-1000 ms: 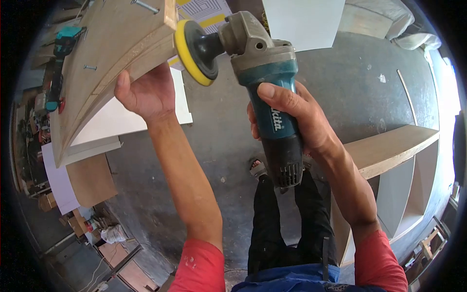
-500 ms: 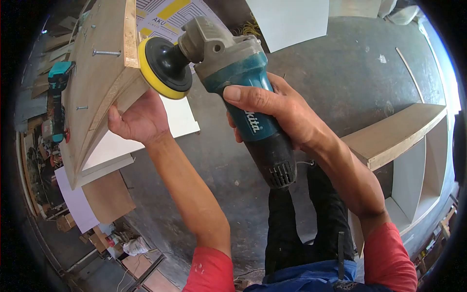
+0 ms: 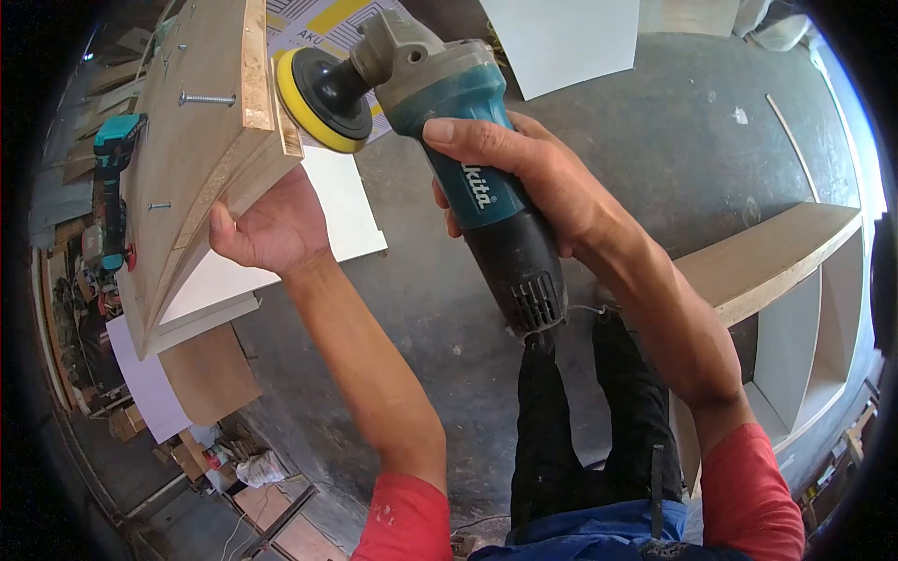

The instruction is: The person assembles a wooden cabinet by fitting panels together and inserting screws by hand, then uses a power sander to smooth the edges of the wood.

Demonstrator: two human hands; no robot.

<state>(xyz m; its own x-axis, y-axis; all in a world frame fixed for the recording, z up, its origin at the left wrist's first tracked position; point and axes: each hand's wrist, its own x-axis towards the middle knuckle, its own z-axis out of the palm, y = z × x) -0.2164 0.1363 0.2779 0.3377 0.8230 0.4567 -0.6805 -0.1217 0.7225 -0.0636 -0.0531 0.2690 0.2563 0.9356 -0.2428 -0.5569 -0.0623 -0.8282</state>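
From my remote seat, the grey concrete floor [image 3: 655, 140] fills most of the view. An open white-and-wood shelf unit [image 3: 776, 271] lies on it, well to the right of the panel, with its far end lost in glare at the frame edge.

The panel is my landmark: a long curved board of layered light-brown plywood [image 3: 192, 159]. Its upper end is cut off by the top of the frame, and its lower end tapers down to the left.

The left hand [image 3: 267, 229] grips its lower right edge from beneath. I see the thumb and palm, but the fingers are tucked behind the wood.

The teal-and-black angle grinder [image 3: 477, 178] is just right of the panel. Its long axis slants from the black vented tail at lower right up to the grey gear head at upper left. The right hand [image 3: 524, 182] wraps closed around the teal body, thumb laid across the top.

The yellow-rimmed black sanding disc [image 3: 323, 98] faces left against the panel's raw right edge. Its working face is turned away, and I cannot tell whether a gap remains.

A steel screw [image 3: 208, 98] sticks out of the panel's face near that edge.
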